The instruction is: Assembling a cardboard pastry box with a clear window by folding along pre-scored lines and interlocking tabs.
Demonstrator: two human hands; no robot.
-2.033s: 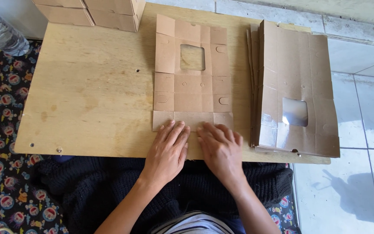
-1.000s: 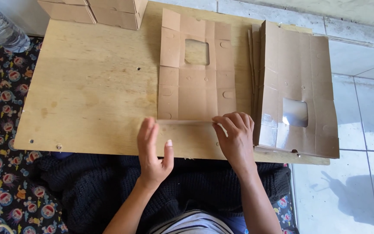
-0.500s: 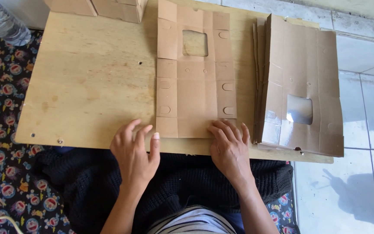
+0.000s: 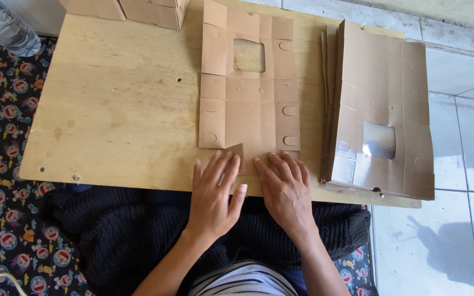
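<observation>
A flat brown cardboard box blank with a square window cutout lies on a low wooden board. Its near flap is folded toward me at the board's front edge. My left hand lies flat with fingers spread, its fingertips pressing that folded flap. My right hand lies beside it, palm down, fingers on the same flap's right part. Neither hand grips anything.
A stack of flat box blanks with a clear film window sits at the board's right end. Folded cardboard boxes stand at the far edge. A plastic water bottle lies top left on patterned cloth. White tiles lie to the right.
The near flap has been folded over toward me. Both hands moved from the blank's bottom corners inward and now press side by side on the fold.
</observation>
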